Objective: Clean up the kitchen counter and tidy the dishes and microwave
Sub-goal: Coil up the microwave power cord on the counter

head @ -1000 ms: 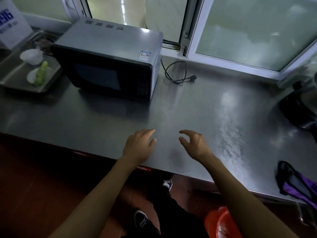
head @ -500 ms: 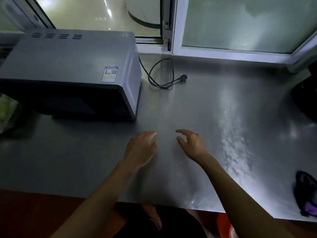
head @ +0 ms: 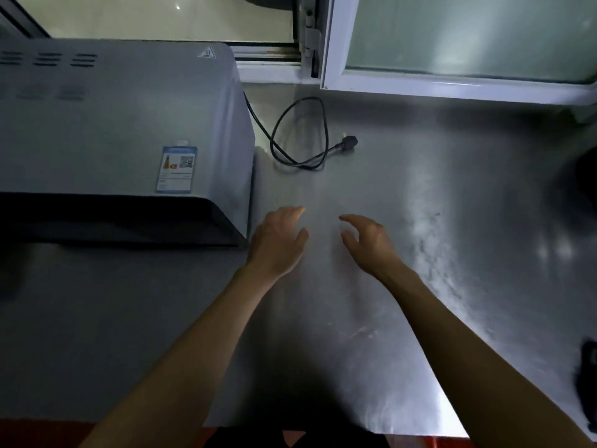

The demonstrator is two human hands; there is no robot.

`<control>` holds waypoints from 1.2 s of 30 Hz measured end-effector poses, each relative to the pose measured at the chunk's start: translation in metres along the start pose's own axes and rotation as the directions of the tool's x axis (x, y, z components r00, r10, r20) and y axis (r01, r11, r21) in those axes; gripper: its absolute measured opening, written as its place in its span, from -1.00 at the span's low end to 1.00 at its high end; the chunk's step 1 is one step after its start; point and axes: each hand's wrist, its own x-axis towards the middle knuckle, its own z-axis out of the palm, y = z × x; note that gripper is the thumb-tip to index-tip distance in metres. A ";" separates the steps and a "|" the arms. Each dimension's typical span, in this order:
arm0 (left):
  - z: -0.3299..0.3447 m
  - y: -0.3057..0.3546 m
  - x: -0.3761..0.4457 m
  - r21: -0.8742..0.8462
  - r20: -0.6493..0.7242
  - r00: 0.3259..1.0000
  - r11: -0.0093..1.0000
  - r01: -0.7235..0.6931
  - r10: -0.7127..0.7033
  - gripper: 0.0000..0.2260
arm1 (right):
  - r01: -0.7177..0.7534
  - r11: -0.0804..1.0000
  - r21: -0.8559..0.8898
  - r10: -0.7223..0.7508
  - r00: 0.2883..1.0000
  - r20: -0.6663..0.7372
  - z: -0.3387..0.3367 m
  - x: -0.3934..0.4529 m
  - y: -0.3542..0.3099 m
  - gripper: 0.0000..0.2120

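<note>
A grey microwave [head: 109, 130] with a dark front stands on the left of the steel counter [head: 403, 286], its door closed. Its black power cord [head: 300, 137] lies looped on the counter to its right, the plug unplugged. My left hand [head: 277, 244] hovers over the counter just right of the microwave's front corner, fingers loosely bent and holding nothing. My right hand [head: 368, 244] hovers beside it, fingers loosely curved and empty. No dishes are in view.
A white-framed window [head: 452, 79] runs along the back of the counter. A dark object [head: 586, 379] lies at the counter's right edge, and another dark shape [head: 584, 182] sits at the far right. The counter's front edge is close below my arms.
The view has moved closer and over the counter; the microwave now fills the left and the tray with dishes has gone out of view. Both hands stay empty and side by side.
</note>
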 end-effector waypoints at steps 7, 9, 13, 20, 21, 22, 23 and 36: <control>0.001 -0.004 0.062 -0.023 0.050 0.998 0.999 0.034 -0.032 -0.54 | 0.063 0.992 -0.110 -0.074 0.993 -0.095 -0.006 0.063 0.004 -0.63; 0.002 -0.003 0.077 -0.031 0.045 0.998 0.999 0.038 -0.037 -0.56 | 0.094 0.984 -0.152 -0.115 0.985 -0.131 -0.010 0.084 0.006 -0.62; 0.005 0.003 0.110 -0.046 0.008 1.000 0.999 0.028 -0.028 -0.64 | 0.146 0.942 -0.303 -0.177 0.981 -0.077 -0.020 0.126 0.003 -0.55; 0.006 0.013 0.168 -0.203 -0.073 0.994 0.977 0.063 -0.079 -0.68 | 0.226 0.829 -0.512 -0.214 0.973 0.083 -0.026 0.182 0.001 -0.44; 0.005 0.015 0.172 -0.188 -0.087 0.994 0.981 0.051 -0.069 -0.64 | 0.232 0.821 -0.522 -0.220 0.972 0.086 -0.026 0.187 0.003 -0.38; 0.005 0.017 0.176 -0.171 -0.101 0.993 0.985 0.038 -0.056 -0.62 | 0.240 0.811 -0.534 -0.225 0.970 0.095 -0.026 0.192 0.005 -0.34; 0.006 0.018 0.180 -0.155 -0.112 0.993 0.988 0.027 -0.044 -0.63 | 0.249 0.803 -0.541 -0.233 0.967 0.100 -0.026 0.195 0.007 -0.34; 0.026 0.032 0.192 -0.177 -0.174 0.983 0.984 0.031 -0.063 -0.76 | 0.358 0.747 -0.560 -0.559 0.794 -0.239 -0.011 0.212 0.048 -0.89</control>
